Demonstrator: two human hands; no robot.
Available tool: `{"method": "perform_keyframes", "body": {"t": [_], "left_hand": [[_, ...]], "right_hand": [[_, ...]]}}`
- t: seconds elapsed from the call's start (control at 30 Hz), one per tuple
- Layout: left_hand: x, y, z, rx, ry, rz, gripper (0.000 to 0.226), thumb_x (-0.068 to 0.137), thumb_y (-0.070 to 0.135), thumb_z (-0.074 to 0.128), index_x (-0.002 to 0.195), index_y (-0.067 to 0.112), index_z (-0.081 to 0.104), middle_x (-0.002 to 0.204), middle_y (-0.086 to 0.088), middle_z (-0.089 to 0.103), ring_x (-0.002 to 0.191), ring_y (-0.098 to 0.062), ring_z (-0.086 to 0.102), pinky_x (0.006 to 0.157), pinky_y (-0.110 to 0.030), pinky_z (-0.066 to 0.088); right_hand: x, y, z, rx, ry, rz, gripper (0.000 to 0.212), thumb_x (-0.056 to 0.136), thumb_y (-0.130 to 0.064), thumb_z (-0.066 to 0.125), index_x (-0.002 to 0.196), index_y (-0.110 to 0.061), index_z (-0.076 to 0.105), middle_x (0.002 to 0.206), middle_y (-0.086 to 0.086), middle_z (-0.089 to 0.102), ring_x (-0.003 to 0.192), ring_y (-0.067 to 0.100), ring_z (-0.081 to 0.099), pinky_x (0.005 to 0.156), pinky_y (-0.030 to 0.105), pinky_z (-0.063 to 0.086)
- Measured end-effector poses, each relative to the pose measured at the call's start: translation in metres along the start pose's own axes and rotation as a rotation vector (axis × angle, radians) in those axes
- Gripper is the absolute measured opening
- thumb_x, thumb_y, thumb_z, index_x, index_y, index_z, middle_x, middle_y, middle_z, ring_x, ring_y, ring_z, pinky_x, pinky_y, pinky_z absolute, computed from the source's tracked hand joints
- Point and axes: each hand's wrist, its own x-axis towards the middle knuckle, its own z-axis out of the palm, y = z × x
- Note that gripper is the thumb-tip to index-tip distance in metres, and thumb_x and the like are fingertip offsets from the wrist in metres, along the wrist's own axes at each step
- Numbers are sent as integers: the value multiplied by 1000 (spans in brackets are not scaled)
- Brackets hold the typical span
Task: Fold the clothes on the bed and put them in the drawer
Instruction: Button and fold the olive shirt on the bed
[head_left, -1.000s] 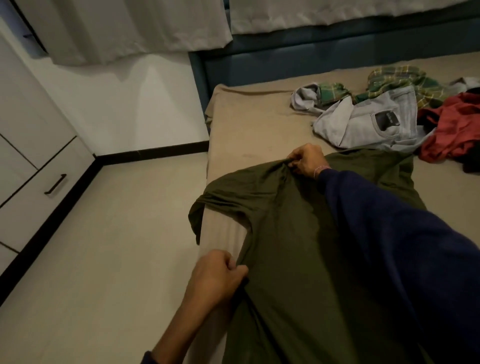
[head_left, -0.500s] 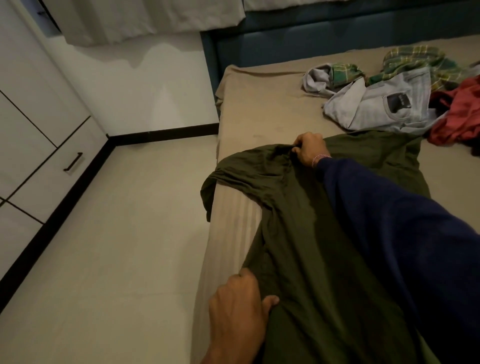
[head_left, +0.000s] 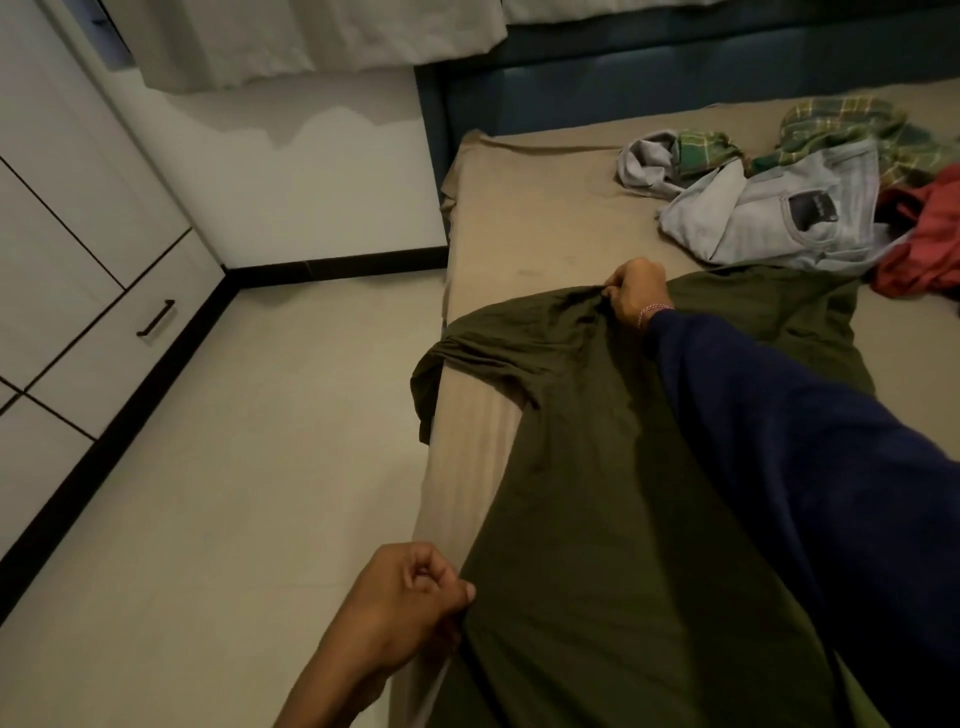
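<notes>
Since a second ago your left hand (head_left: 410, 597) has slid down the near side seam of the olive-green T-shirt (head_left: 597, 519), from about level with the sleeve to low on the hem side, while your right hand (head_left: 631, 296) has stayed bunched at the shoulder. The shirt lies spread along the left edge of the bed (head_left: 530, 218), its left sleeve (head_left: 441, 374) drooping over that edge toward the floor.

Expect the shirt to be light, limp and a little clingy: it will not hold a line by itself and will sag wherever you are not supporting it, so it needs two grips set well apart on one side. The shoulder seam and the side seam near the hem are the natural places to hold it, and that is where you are. Judging by this, you are set to carry the left side over in a lengthwise fold; the hanging sleeve will likely drag and need tucking in.

Your left hand is curled, thumb against forefinger, pinching the shirt's edge at the bed's left edge. Your right hand is closed in a fist round gathered cloth at the shoulder, with its dark blue sleeve (head_left: 779, 467) lying across the shirt.

The remaining clothes, a grey shirt (head_left: 769, 218), a green plaid garment (head_left: 831, 124) and a red garment (head_left: 924, 239), sit crumpled toward the bed's far right, and the drawer (head_left: 104, 353) with the black handle is shut
</notes>
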Motion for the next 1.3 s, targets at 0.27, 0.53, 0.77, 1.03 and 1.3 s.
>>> {"method": "perform_keyframes", "body": {"t": [0.27, 0.53, 0.77, 1.03, 1.3], "left_hand": [[4, -15, -2, 63, 35, 46, 14, 84, 2, 72, 85, 4, 58, 55, -3, 54, 57, -16, 51, 65, -28, 48], [-18, -36, 14, -34, 223, 82, 29, 89, 19, 73, 75, 5, 52, 46, 0, 45, 45, -8, 41, 50, -18, 36], [-24, -61, 22, 150, 459, 181, 38, 68, 29, 91, 67, 12, 57, 52, -8, 56, 47, -13, 56, 51, -22, 46], [-30, -40, 5, 501, 117, 208, 81, 45, 102, 50, 89, 33, 49, 88, 35, 60, 89, 11, 56, 76, -11, 48], [-70, 21, 27, 795, 172, 363, 30, 94, 58, 48, 79, 36, 33, 72, 10, 54, 68, 0, 53, 74, -12, 45]], "right_hand": [[2, 7, 9, 7, -19, -53, 18, 98, -8, 61, 106, 2, 74, 104, 19, 71, 102, 31, 65, 93, 36, 50], [-4, 8, 13, -60, -74, -80, 22, 96, -10, 65, 113, 3, 71, 110, 22, 70, 108, 34, 64, 100, 46, 52], [-9, 2, 18, -128, -155, -105, 24, 100, -7, 55, 116, 4, 69, 112, 24, 69, 103, 38, 65, 94, 42, 53], [-9, 2, 8, -223, -66, -133, 20, 94, -17, 68, 108, -3, 74, 107, 18, 70, 98, 33, 65, 91, 43, 56], [5, -5, -33, 31, -53, -14, 14, 94, -18, 70, 98, -8, 78, 85, 10, 75, 72, 22, 70, 70, 29, 57]]}}
